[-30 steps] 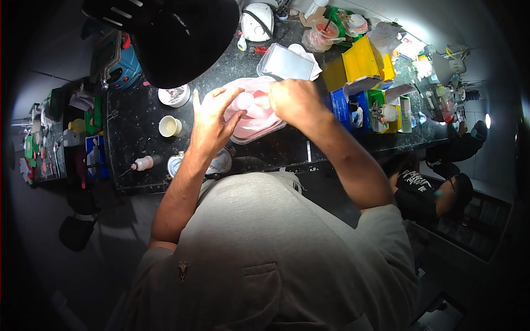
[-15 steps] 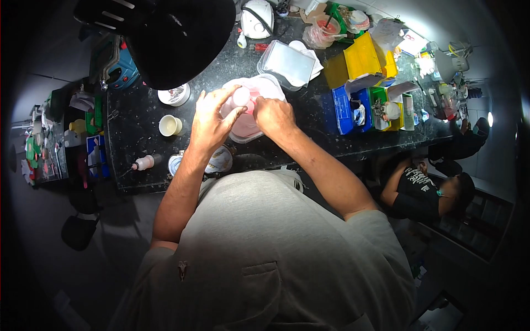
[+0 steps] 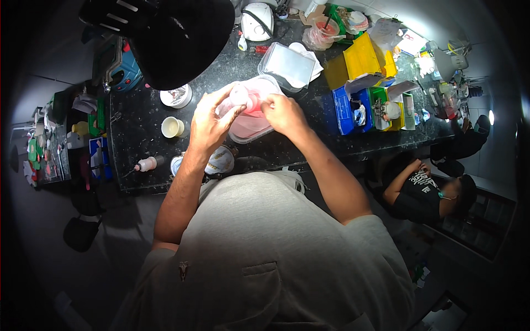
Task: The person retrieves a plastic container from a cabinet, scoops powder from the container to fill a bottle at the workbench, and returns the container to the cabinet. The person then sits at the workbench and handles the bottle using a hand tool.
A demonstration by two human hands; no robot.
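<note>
Over a translucent plastic tub (image 3: 269,81) with pink contents, my left hand (image 3: 210,118) is closed around a small pale, round container (image 3: 238,95), thumb and fingers on either side of it. The glare washes out its details. My right hand (image 3: 286,115) is just to the right, its fingers bent together over the tub's right side. What they hold, if anything, is hidden. Between the hands shows a bright pink round shape (image 3: 253,103); whether it is part of the pale container I cannot tell.
A black lamp head (image 3: 182,44) hangs at the upper left. Left of my hands stand a cream cup (image 3: 172,127), a round white tub (image 3: 176,96) and a small bottle (image 3: 147,164). Behind lies a clear lidded box (image 3: 287,64); coloured bins (image 3: 361,107) stand right. A person (image 3: 425,187) sits far right.
My right hand has shifted a little right, away from the pale container. More pink now shows between the hands. The left hand keeps its grip, with the container tilted slightly differently.
</note>
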